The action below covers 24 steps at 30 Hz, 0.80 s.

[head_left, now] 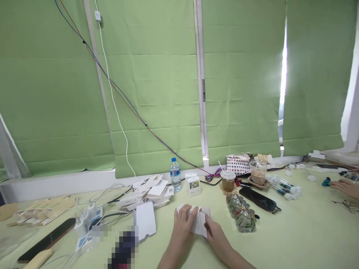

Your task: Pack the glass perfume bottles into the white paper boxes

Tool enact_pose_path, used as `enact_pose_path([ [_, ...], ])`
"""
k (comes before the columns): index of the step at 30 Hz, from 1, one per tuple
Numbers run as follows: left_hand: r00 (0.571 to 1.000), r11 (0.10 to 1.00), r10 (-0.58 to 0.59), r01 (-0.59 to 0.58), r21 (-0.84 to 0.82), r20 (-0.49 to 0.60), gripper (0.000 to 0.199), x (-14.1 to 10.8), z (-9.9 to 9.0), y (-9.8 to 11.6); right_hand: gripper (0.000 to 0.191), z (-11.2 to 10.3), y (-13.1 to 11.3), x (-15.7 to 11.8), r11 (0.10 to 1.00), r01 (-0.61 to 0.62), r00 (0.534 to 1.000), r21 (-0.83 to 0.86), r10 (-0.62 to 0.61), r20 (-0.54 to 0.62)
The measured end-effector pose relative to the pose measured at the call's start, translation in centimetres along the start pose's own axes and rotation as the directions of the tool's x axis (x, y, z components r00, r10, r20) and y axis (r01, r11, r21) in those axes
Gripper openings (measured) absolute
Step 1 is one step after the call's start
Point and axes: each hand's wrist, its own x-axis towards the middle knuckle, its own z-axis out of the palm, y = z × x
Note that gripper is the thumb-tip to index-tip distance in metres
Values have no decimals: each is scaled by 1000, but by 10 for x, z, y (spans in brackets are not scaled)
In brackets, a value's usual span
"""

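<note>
My left hand (183, 219) and right hand (215, 232), both part-curled, grip white packaging (199, 224); edge of flat carton (146, 220) nearby left, tabletop (297, 239) runs wide right.

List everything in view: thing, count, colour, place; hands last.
Table: one, pale green, foreground
Blinds: several, green, background
Cables: several, multicoloured, throughout
Bottle: one, clear, back
Loose cartons: many, white, left
Upright boxes: count unclear, white, centre
Drink cups: two, brownish, right
Patterned container: one, white, behind cups
Clear containers: several, greenish, before cups
Capped tubes: several, clear, right
Dark slabs: two, black, both sides
Plugs: several, white, left
Packets: several, tan, left
Co-worker's hand: one, right edge
Held carton: one, white, foreground
Left hand, right hand: one each, on carton
</note>
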Motion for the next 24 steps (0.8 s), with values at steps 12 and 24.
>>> enact_pose_path([
  [12,976,928,215,-192,320,-38,52,7,13,-37,24,-15,-1,4,889,-148,984,-433,178,27],
  [24,984,892,-26,102,440,-175,67,8,-22,-55,18,-19,9,5,781,-183,963,-598,265,52],
])
